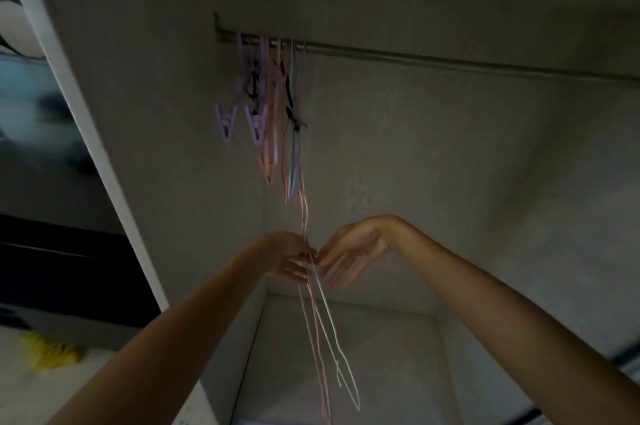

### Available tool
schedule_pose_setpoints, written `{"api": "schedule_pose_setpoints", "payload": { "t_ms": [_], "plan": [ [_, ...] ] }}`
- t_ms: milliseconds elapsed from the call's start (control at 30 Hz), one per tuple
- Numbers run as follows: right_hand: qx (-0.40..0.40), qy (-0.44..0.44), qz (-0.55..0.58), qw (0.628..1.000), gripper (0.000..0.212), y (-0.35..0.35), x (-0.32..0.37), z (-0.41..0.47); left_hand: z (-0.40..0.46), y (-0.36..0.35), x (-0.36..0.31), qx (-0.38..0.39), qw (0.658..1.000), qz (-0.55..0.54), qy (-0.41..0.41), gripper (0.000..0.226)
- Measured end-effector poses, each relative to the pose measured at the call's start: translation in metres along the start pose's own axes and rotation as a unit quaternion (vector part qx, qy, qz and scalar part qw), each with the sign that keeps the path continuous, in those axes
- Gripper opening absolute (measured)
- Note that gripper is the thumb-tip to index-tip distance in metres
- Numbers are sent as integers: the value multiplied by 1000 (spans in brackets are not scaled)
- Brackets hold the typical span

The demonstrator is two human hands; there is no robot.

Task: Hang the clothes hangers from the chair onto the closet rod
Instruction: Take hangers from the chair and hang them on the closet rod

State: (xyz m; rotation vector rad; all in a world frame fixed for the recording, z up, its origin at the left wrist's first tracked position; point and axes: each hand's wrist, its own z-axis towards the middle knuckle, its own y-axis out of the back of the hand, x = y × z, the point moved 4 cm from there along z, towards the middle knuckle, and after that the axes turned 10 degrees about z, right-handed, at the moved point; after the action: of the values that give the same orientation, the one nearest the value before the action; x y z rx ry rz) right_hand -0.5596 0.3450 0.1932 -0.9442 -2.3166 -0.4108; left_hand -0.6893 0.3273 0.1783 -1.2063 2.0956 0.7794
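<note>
— Hangers (pixel 320 320): our left hand (pixel 289 260) grips them low at six o'clock, well below the rod (pixel 415 59).
— Right hand (pixel 349 251), fingers loosely spread, touches them; we should separate one before lifting toward twelve.

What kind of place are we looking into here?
Most likely the inside of a bedroom closet: a metal hanging rod crosses pale wood-grain walls, pink and purple plastic hangers bunch at its left end, and the left hand holds more thin wire hangers.
</note>
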Motion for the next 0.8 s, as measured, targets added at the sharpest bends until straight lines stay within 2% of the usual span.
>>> {"api": "schedule_pose_setpoints", "payload": {
  "t_ms": [67,200,367,533,667,733,800],
  "plan": [
    [-13,20,19,1000,28,-7,-14,0,0,-13,10,21,1000,-9,-3,24],
    [-57,51,-35,996,5,-2,-31,-13,0,-40,9,37,999,6,-22,24],
    [-97,48,-39,993,17,27,-35,-55,-19,-64,-30,69,995,51,-43,23],
    [-122,-31,-81,989,29,58,-48,-90,-32,-81,-58,74,985,152,-13,25],
    [-256,8,-117,959,23,96,-34,-123,-28,-78,-85,25,989,136,-57,24],
    [-344,61,-147,925,24,111,-12,-139,-28,-68,-100,-7,990,110,-90,23],
    [-430,110,-190,876,27,126,20,-152,-31,-55,-118,-30,987,105,-120,22]
  ]
}}
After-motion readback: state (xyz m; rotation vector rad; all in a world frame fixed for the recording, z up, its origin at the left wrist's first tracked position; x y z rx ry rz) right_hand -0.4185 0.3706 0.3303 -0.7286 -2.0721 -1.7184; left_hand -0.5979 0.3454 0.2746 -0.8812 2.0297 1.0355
